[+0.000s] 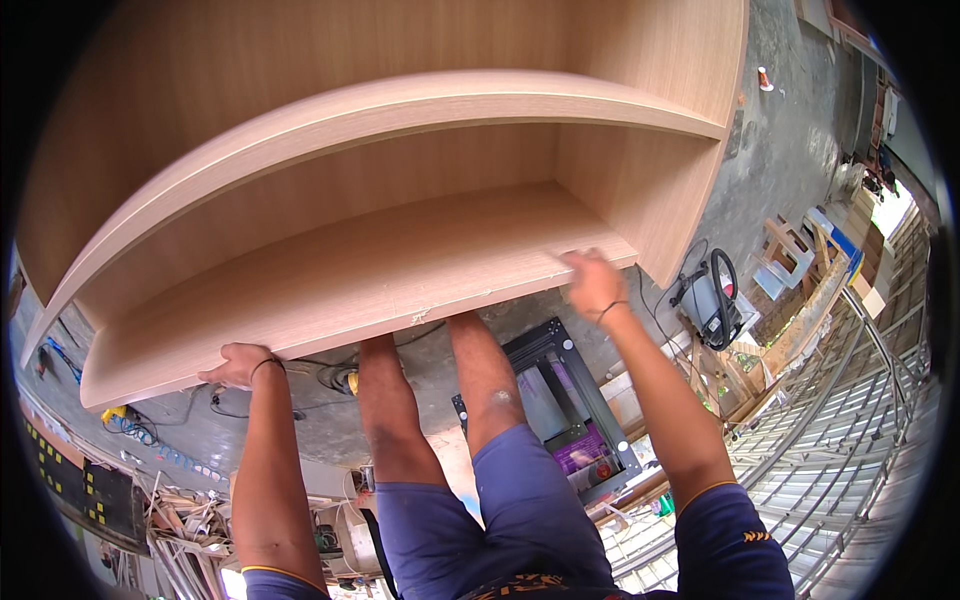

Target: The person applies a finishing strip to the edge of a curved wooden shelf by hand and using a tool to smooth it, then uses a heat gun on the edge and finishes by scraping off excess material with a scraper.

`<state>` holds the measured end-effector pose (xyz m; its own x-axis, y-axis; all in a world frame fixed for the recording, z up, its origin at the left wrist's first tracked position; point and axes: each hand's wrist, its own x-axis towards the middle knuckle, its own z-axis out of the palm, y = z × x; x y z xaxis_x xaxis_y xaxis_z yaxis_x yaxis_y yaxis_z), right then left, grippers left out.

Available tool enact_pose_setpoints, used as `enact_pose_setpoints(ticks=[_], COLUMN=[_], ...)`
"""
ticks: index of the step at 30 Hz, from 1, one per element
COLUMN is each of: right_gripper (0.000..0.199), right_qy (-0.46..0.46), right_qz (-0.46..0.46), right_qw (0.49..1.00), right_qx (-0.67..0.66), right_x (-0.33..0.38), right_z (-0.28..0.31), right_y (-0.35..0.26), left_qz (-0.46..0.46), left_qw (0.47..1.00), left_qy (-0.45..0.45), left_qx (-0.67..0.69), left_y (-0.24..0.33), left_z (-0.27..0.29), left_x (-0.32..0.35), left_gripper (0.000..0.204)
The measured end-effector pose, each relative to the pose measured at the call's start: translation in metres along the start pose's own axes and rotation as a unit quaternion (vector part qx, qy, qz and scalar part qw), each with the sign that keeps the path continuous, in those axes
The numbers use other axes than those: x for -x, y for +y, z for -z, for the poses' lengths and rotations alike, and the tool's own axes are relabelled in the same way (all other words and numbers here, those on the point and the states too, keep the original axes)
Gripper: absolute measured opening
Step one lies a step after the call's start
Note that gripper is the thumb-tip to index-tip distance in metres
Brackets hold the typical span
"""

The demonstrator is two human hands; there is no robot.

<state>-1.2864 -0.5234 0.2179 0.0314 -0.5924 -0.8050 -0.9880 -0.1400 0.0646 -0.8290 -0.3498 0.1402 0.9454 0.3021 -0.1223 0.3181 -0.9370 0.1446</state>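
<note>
A wood-grain shelf unit fills the upper part of the view. Its lowest shelf board faces me, with small chips along the front edge near the middle. My left hand is closed around that front edge toward the left end, some of its fingers hidden below. Near the board's right end, my right hand is at the same edge, smeared by motion. One finger seems to point along the board; its other fingers do not show clearly. Above it, a second shelf board spans the unit.
Beneath my right forearm stands a dark-framed panel. A grey and black vacuum cleaner with a hose sits to the right on the grey floor. Cables lie under the board. Metal grating and scrap wood are farther out.
</note>
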Motion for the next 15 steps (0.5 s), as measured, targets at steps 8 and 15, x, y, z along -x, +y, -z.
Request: enact_pose_setpoints(ticks=[8,15], right_gripper=[0.032,0.037], right_qy=[-0.012,-0.029], right_qz=[-0.056,-0.113], right_qw=[0.998,0.992], right_qx=[0.008,0.037], right_x=[-0.008,-0.010], right_z=[0.005,0.015], right_y=[0.017,0.031], left_qz=[-0.009,-0.002], left_qw=[1.000,1.000], left_qy=[0.011,0.007], left_qx=[-0.018,0.000], left_y=[-0.014,-0.005], left_z=[-0.006,-0.004], left_x=[-0.008,-0.005], left_gripper=[0.067,0.067])
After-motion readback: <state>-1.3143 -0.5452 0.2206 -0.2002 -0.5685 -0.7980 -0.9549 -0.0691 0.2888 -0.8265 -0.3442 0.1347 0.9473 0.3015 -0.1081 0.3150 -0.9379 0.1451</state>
